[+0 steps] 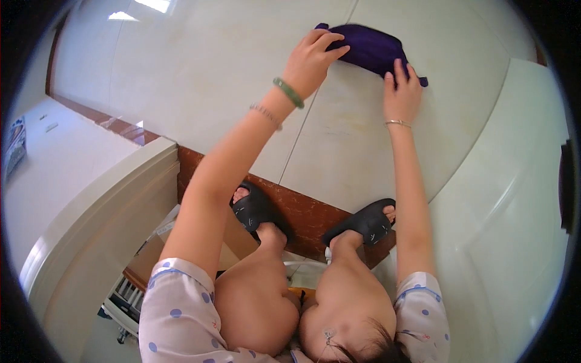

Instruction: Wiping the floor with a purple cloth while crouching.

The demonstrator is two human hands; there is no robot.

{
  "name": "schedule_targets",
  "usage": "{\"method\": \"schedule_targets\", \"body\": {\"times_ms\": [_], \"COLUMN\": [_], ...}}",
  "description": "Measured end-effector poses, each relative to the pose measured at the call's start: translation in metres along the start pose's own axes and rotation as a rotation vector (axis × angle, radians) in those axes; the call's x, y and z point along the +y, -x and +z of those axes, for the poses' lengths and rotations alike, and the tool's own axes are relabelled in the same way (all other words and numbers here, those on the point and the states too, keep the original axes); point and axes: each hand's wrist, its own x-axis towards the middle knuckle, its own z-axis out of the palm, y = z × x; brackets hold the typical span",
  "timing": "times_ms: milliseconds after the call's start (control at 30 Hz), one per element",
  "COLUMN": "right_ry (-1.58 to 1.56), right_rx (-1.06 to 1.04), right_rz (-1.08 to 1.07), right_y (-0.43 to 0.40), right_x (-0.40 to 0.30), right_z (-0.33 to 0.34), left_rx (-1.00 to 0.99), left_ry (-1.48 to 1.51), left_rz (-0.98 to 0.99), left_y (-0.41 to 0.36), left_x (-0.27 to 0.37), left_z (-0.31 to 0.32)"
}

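A folded dark purple cloth [370, 47] lies across the pale tiled floor in front of me, slightly bowed, with a small tip sticking out at each end. My left hand [313, 52] is on its left end, thumb and fingers over the fabric. At the right end, my right hand [401, 93] holds the near edge between thumb and fingers. Part of the cloth under each hand is hidden. Both arms reach forward past my knees.
My feet, in black slippers [261, 206], rest on a reddish-brown stone threshold [308, 208]. A white door frame [113, 195] rises at left, with a cardboard box [150, 254] behind it. A glossy pale panel [490, 218] curves along the right. Sunlight patches [154, 4] fall far left.
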Motion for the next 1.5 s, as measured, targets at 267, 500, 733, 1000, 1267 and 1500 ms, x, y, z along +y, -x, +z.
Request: {"method": "schedule_targets", "body": {"times_ms": [267,500,733,1000,1267,1500], "right_ry": [-0.022,-0.217,-0.371,-0.255,-0.504,-0.850], "right_rx": [-0.164,-0.501,-0.531,-0.519,-0.433,-0.087], "right_rz": [-0.438,-0.532,-0.594,-0.331,-0.414,-0.663], "right_y": [-0.043,-0.034,0.003,0.046,0.010,-0.016], "right_x": [-0.064,-0.186,-0.131,-0.024,-0.127,-0.274], "right_z": [0.063,0.077,0.062,-0.015,0.010,0.055], "left_rx": [-0.388,-0.440,-0.313,-0.483,-0.342,-0.020], "left_ry": [-0.337,-0.521,-0.207,0.250,0.371,-0.217], "left_rz": [-0.142,-0.462,-0.613,-0.309,-0.823,-0.831], "left_y": [0.041,0.133,0.190,0.195,0.149,0.145], "left_x": [-0.110,-0.132,-0.026,0.111,0.083,0.007], "left_z": [-0.059,-0.151,-0.128,-0.054,-0.109,-0.236]}}
